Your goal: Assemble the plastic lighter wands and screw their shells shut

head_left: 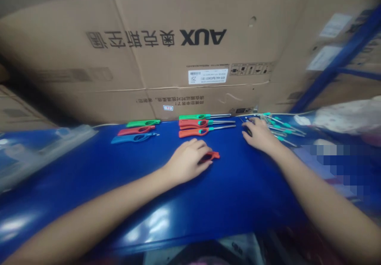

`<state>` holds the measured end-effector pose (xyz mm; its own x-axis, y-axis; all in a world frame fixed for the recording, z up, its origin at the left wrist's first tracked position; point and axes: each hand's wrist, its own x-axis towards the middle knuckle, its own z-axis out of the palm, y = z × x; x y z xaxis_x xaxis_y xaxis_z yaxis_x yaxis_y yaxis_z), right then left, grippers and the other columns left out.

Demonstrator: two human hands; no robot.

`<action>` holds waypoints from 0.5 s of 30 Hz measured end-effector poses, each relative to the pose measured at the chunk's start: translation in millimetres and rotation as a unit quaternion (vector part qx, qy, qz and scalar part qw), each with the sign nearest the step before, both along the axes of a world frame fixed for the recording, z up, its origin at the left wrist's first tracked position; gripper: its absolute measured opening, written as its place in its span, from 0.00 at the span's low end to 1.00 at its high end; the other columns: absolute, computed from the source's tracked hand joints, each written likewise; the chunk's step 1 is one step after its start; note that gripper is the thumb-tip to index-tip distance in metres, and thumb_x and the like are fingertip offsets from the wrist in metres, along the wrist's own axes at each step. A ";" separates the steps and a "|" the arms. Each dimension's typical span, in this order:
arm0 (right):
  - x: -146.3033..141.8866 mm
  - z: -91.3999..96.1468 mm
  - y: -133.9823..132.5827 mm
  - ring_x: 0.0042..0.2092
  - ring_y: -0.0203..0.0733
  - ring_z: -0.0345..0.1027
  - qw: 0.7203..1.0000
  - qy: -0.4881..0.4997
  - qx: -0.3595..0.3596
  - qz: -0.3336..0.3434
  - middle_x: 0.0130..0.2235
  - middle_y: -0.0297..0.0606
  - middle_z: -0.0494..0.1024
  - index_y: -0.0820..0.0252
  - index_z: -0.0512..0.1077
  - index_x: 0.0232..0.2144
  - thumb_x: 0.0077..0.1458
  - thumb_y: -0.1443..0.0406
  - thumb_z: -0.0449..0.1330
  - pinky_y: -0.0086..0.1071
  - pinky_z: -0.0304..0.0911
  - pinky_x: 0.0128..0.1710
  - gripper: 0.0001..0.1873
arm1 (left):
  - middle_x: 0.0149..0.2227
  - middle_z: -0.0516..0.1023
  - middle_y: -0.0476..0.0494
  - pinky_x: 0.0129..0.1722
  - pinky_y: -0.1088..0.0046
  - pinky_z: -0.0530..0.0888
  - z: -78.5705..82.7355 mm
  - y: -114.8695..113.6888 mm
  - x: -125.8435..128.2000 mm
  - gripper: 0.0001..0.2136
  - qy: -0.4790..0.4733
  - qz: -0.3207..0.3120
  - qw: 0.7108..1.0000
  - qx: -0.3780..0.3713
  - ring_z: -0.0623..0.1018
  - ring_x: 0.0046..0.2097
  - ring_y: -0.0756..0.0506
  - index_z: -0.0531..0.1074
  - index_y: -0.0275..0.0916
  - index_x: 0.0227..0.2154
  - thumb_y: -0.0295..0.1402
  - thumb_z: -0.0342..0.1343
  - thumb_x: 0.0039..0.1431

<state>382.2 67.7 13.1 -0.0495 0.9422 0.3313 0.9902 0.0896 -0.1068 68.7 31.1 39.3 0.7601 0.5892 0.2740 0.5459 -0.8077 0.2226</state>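
Now, left hand (189,157) clasping red handle (214,155), right hand (261,135) by nozzles (287,131), grip unclear, carton (166,66) behind

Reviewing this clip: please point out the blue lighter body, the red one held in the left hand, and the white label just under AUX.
Blue lighter body (127,138): head view, solid handle.
Held red lighter body (214,155): head view, uncovered right end.
White label (207,76): head view, middle.

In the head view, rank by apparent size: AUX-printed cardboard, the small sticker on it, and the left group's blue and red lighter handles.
1. AUX-printed cardboard
2. Blue lighter handle and red lighter handle: too alike to rank, blue being nearer the camera
3. Small sticker
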 end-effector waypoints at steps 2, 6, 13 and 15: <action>-23.4 10.8 -14.1 0.60 0.59 0.61 0.999 0.004 0.028 0.033 0.57 0.53 0.68 0.60 0.73 0.50 0.62 0.63 0.52 0.53 0.60 0.60 0.17 | 0.51 0.76 0.39 0.54 0.61 0.72 7.0 4.5 -9.4 0.16 -0.005 0.005 1.000 0.010 0.75 0.52 0.39 0.73 0.40 0.53 0.38 0.57 0.65; -80.8 29.4 -49.9 0.56 0.54 0.64 0.965 0.011 0.023 0.262 0.55 0.49 0.71 0.59 0.71 0.52 0.64 0.64 0.53 0.50 0.65 0.56 0.16 | 0.57 0.73 0.36 0.55 0.52 0.71 3.0 16.1 -37.4 0.27 0.034 0.068 0.997 -0.034 0.73 0.55 0.32 0.69 0.42 0.58 0.43 0.63 0.57; -117.9 18.0 -56.7 0.50 0.53 0.68 0.920 -0.056 -0.064 0.382 0.55 0.51 0.71 0.61 0.68 0.55 0.64 0.58 0.58 0.48 0.68 0.48 0.21 | 0.49 0.76 0.38 0.54 0.56 0.71 -28.6 17.9 -47.5 0.21 -0.054 0.083 0.990 -0.100 0.74 0.51 0.36 0.75 0.41 0.51 0.46 0.61 0.57; -113.3 10.5 -47.2 0.48 0.50 0.70 0.913 -0.026 -0.066 0.402 0.50 0.48 0.75 0.61 0.69 0.53 0.64 0.59 0.58 0.46 0.67 0.48 0.18 | 0.46 0.77 0.40 0.53 0.57 0.71 -35.4 15.6 -41.2 0.19 -0.089 0.072 0.988 -0.102 0.75 0.49 0.38 0.76 0.41 0.48 0.45 0.63 0.57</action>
<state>268.9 20.5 23.6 -0.7551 0.6261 0.1945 0.6142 0.7793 -0.1239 27.5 46.6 3.9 0.6157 0.7438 0.2604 0.5892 -0.6539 0.4747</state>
